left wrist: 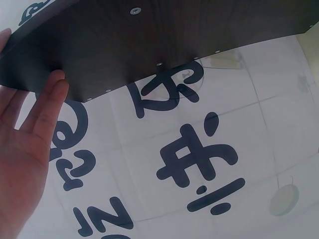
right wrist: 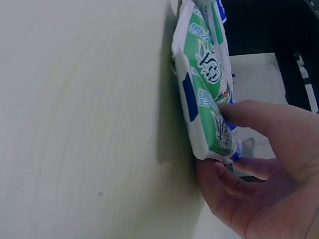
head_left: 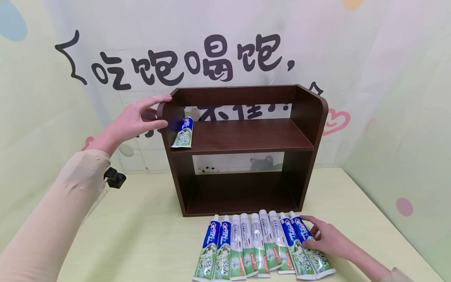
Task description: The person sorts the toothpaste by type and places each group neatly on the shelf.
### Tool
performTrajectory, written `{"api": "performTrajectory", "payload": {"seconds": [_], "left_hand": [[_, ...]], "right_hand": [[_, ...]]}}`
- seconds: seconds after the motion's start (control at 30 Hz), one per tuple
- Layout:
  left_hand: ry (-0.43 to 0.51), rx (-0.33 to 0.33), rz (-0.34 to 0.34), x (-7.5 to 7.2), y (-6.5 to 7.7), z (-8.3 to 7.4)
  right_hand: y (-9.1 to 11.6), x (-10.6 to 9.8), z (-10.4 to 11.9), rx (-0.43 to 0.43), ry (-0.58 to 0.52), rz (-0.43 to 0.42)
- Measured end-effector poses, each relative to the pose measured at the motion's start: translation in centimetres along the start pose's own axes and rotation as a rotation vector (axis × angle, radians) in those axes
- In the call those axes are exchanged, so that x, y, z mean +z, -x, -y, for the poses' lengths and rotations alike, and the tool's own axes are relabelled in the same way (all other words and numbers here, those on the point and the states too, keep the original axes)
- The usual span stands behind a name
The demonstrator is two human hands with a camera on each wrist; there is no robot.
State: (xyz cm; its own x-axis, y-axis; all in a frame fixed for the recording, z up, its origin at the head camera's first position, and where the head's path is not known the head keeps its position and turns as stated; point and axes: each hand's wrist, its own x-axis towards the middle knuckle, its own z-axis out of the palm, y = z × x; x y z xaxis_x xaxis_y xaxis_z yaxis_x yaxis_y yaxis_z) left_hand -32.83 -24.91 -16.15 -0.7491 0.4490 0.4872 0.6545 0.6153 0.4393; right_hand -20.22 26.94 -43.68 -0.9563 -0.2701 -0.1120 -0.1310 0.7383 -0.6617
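My left hand [head_left: 135, 119] rests against the left side panel of a dark brown two-tier shelf [head_left: 246, 139], fingers mostly straight. In the left wrist view, fingertips [left wrist: 59, 82] touch the panel's outer face. A blue, white and green toothpaste tube [head_left: 184, 133] leans back on the upper tier, at its left end. My right hand [head_left: 329, 239] pinches the rightmost blue-and-green toothpaste tube [head_left: 315, 254] in a row on the table, thumb on top and fingers at its outer side. Its printed green surface [right wrist: 222, 132] shows in the right wrist view.
Several white-and-green tubes [head_left: 257, 243] lie between blue-and-green ones, including a leftmost tube [head_left: 208, 250], caps toward the shelf. The pale table [head_left: 141, 227] meets printed wall sheets [head_left: 394, 156] at the back and right. A small black camera [head_left: 115, 178] sits at my left wrist.
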Motion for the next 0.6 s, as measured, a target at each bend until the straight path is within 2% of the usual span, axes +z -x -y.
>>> {"api": "performTrajectory", "payload": {"seconds": [0.1,0.3,0.5,0.6], "left_hand": [[-0.003,-0.002,-0.001,0.0,0.0,0.0],[-0.018,-0.005,0.002,-0.1,0.0,0.0],[-0.016,-0.009,0.003,-0.1,-0.1,-0.1],[-0.029,-0.015,0.006,-0.2,0.0,-0.1]], "right_hand": [[0.1,-0.2,-0.2,-0.027,-0.021,0.046],[0.3,-0.9,-0.1,-0.030,-0.051,0.126],[0.1,-1.5,-0.2,-0.070,-0.035,0.193],[0.1,-1.7,-0.2,-0.058,-0.050,0.225]]}}
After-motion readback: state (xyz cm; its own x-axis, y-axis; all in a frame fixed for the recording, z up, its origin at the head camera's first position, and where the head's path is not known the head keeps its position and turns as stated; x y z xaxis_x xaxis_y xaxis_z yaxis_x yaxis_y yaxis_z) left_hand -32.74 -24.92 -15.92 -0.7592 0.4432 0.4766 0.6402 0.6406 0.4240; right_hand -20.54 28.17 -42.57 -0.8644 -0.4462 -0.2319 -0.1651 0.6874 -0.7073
